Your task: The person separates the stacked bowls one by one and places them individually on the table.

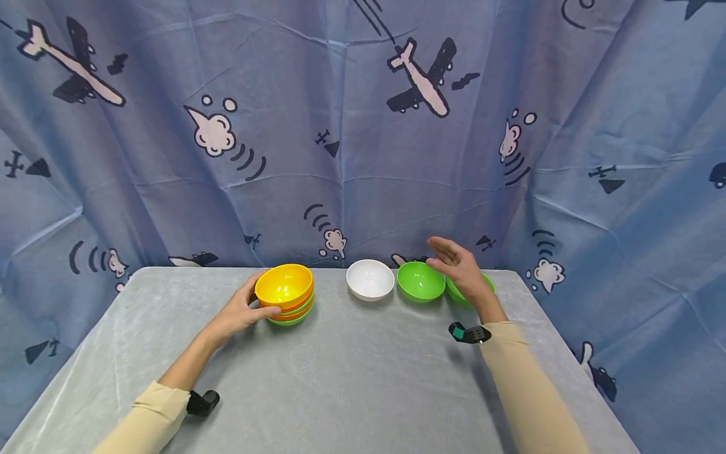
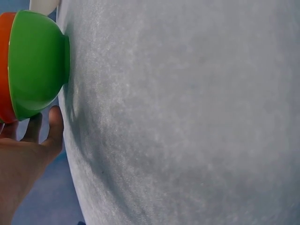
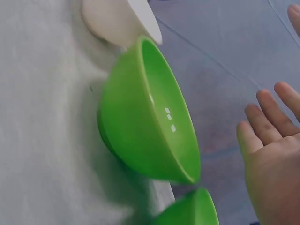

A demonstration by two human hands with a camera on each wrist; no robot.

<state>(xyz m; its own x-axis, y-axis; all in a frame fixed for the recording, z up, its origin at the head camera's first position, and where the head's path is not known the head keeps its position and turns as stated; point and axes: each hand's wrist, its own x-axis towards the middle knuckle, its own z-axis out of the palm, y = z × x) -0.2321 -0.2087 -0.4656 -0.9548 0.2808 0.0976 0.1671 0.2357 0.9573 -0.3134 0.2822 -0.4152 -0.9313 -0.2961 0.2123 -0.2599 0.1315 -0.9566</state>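
My left hand (image 1: 241, 312) grips the left side of a stack of nested bowls, thumb across the front. A yellow bowl (image 1: 283, 287) tops the stack; orange and green rims show beneath it. In the left wrist view the lowest green bowl (image 2: 37, 65) stands on the table. My right hand (image 1: 462, 271) hovers above two green bowls, fingers extended and holding nothing. One green bowl (image 1: 420, 284) sits left of that hand; the other green bowl (image 1: 456, 294) is partly hidden behind it. The right wrist view shows the fingers (image 3: 265, 124) apart from the nearer bowl's rim.
A white bowl (image 1: 370, 280) stands between the stack and the green bowls, near the table's back edge. The grey table (image 1: 351, 384) extends toward me. Behind it hangs a blue curtain (image 1: 283, 126) printed with airplanes. Each wrist wears a dark device (image 1: 469, 333).
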